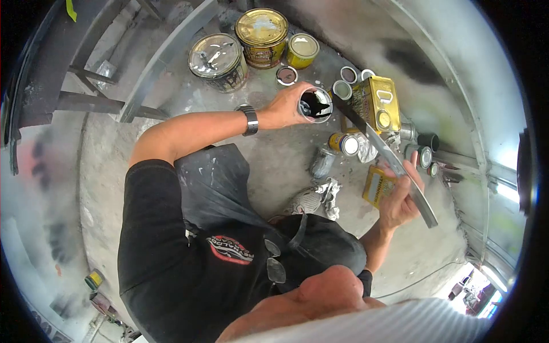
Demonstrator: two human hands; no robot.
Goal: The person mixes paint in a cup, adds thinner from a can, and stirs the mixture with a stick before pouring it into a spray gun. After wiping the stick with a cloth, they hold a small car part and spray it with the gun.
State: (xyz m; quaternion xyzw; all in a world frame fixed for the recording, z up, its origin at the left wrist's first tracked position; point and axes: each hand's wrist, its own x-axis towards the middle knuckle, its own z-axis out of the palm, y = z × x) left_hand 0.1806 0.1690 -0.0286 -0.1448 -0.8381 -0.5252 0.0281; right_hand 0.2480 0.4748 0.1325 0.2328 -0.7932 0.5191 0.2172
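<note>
My left hand [281,108], with a watch on its wrist, is wrapped round a clear cup [315,106]. Black liquid, likely paint, covers the bottom and part of the inner wall. In my right hand [399,200] is a long flat metal strip [384,150], gripped near its lower end with the index finger stretched along it. The strip's far end is coated black and lies close to the cup's right side; whether it touches the rim I cannot tell. Just beyond the cup stands a small open can [342,90].
Large paint cans [262,35] and a smaller yellow can [303,48] stand at the back. A rectangular yellow tin [382,106] is at the right, near a small can [347,144], a crumpled rag [366,150] and a yellow box [376,187]. A grey metal frame [166,60] rises at the left.
</note>
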